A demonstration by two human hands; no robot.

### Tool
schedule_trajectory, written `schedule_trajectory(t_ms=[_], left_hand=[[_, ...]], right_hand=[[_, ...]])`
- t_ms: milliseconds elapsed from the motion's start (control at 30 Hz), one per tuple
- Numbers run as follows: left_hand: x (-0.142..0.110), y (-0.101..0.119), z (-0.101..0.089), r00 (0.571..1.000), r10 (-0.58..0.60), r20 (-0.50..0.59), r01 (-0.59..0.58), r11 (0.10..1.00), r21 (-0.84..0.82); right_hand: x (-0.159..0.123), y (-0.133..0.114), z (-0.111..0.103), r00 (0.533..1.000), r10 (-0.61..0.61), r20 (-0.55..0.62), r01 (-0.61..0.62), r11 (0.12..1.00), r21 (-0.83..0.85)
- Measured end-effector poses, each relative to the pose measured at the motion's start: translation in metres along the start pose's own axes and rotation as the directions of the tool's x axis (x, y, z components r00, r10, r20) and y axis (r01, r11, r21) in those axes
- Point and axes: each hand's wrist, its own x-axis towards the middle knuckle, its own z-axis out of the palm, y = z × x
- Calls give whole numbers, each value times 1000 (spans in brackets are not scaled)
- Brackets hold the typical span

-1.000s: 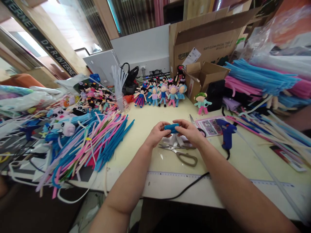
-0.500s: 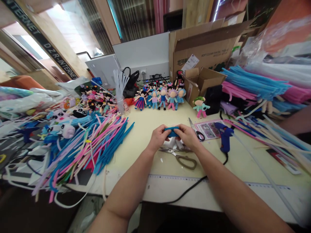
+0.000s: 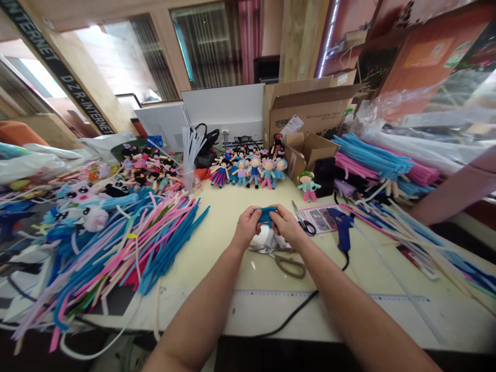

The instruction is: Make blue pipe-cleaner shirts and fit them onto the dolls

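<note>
A short, flat blue piece of pipe cleaners is stretched between my hands above the table. My left hand pinches its left end, and my right hand has the right end between thumb and fingers. Just under the hands lie a crumpled clear-and-white plastic bit and a pair of scissors with olive handles, its blades partly covered. Right of my right hand are black-handled scissors on a printed card, then a blue glue gun.
Bundled pink, blue and cream pipe cleaners spread over the left side. Several small dolls stand at the back, a green-hatted doll nearer. Cardboard boxes rise behind. A black cord crosses the ruler in front.
My view has tilted up and shifted slightly right. Both hands still hold the blue piece, which now shows a broader face between the fingers.
</note>
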Motion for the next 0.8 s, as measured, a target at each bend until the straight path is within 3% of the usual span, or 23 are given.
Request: schedule_trajectory(t_ms=[133,333,433,567,667,800], left_hand=[[0,7,-3,985,-81,150,112,971,-210],[-2,8,3,987,-125,99,150,941,-302],[0,4,1,986,-138,94,160,941,-298],[3,1,-6,953,-257,158,293,914,-281],[4,0,-10,921,-323,220,373,893,-251],[3,2,-9,924,-353,148,377,906,-193]], right_hand=[[-1,-3,5,995,100,8,-97,946,310],[-3,4,11,981,196,5,-169,832,528],[-3,10,10,974,221,51,-212,811,546],[-4,12,4,958,258,129,-286,792,539],[-5,12,0,961,262,90,-272,832,483],[-8,11,-3,967,232,100,-253,888,383]])
